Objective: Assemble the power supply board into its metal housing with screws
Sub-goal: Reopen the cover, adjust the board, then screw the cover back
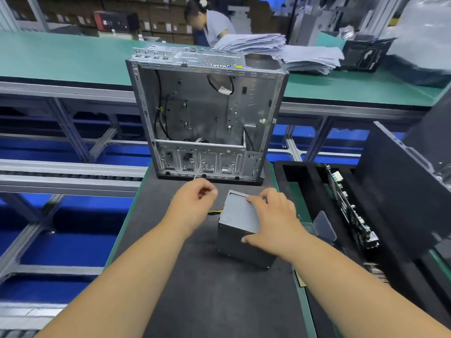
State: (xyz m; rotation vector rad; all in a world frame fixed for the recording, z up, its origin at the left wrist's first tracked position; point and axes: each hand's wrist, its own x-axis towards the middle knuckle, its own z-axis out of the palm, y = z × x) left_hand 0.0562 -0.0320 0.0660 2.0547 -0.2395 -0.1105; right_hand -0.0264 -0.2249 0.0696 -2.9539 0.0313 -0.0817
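Note:
The grey metal power supply box (240, 223) stands on the black mat (207, 289) in front of me. My right hand (273, 218) grips it, with the fingers over its top edge and the thumb on its near side. Yellow and black wires (216, 212) run from the box's left side to behind my left hand (195, 206). That hand hovers left of the box with curled fingers; whether it holds the wires is hidden. The open metal housing (207, 106) lies just beyond both hands, with its inside facing up.
A black foam tray (305, 174) with circuit boards (351, 215) sits at the right, beside a clear plastic box (323, 225) and a dark case (402, 191). Paper stacks (268, 45) lie on the green bench where another person (212, 23) works. Conveyor rails (68, 167) run at the left.

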